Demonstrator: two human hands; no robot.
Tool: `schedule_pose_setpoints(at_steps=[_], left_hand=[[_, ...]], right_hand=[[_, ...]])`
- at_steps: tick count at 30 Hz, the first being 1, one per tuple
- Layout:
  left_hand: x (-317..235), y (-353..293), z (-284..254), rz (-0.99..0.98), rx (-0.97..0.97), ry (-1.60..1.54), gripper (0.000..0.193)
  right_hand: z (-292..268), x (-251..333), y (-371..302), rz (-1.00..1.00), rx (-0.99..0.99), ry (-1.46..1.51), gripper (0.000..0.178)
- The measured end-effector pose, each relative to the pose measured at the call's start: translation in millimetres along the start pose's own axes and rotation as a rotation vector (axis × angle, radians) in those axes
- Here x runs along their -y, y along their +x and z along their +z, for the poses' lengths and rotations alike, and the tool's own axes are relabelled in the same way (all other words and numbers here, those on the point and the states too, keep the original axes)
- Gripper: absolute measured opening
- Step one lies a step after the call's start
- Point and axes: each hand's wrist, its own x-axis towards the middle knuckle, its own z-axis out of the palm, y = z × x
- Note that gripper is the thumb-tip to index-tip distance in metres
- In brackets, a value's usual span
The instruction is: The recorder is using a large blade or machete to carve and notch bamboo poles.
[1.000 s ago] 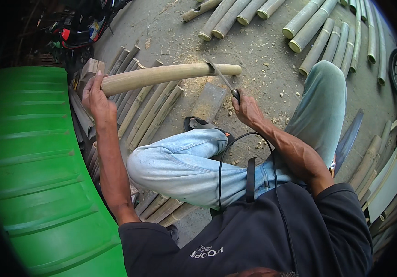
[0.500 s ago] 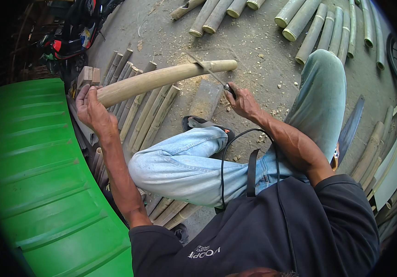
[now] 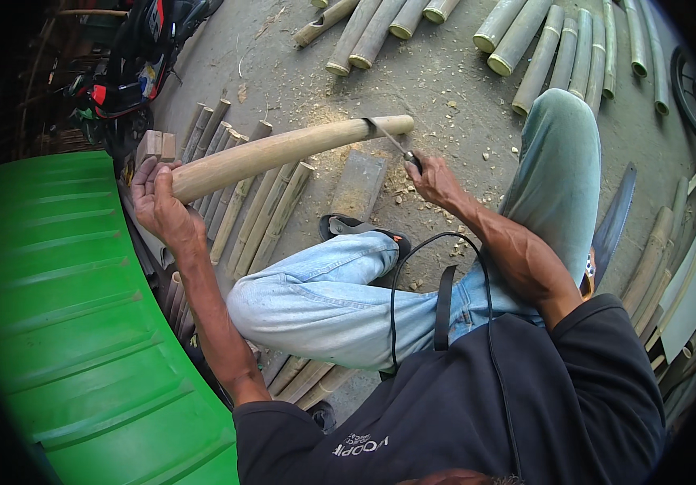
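My left hand (image 3: 168, 212) is closed around the left end of a long, slightly curved bamboo piece (image 3: 283, 151). It slants up to the right, its far end lifted above the floor. Gripped in my right hand (image 3: 442, 186) is the dark handle of a knife (image 3: 394, 144), whose thin blade lies across the bamboo near its right end. A dark patch shows on the bamboo at the blade's tip; whether it is shadow or part of the blade I cannot tell. Below stands a flat board or block (image 3: 359, 179) dusted with shavings.
Several cut bamboo lengths (image 3: 271, 214) lie beside my left knee, and more bamboo tubes (image 3: 542, 61) lie across the floor ahead. A green ribbed sheet (image 3: 65, 307) covers the left side. A handsaw (image 3: 615, 218) rests right of my leg. A motorbike (image 3: 142, 65) stands far left.
My right hand has shifted slightly right and down, drawing the knife back. The blade tip, which stuck out past the bamboo's far side, is now near its upper edge, closer to the right end.
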Motion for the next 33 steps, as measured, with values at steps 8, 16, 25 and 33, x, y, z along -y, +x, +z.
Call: schedule_pose_setpoints(at_steps=[8, 16, 25, 33], left_hand=[[-1.6, 3.1, 1.9, 0.038, 0.147, -0.124, 0.031], [-7.6, 2.2, 7.1, 0.021, 0.179, -0.177, 0.03], [-13.1, 2.9, 8.9, 0.098, 0.258, -0.16, 0.033], [-27.8, -5.3, 13.7, 0.129, 0.355, -0.133, 0.039]], right_hand=[[-13.6, -11.4, 6.2, -0.019, -0.03, 0.013, 0.031], [-16.8, -11.6, 4.7, -0.098, -0.074, 0.032, 0.031], [-27.6, -7.8, 3.5, -0.017, -0.002, -0.045, 0.031], [-30.4, 8.5, 0.0, -0.054, 0.009, 0.069, 0.035]])
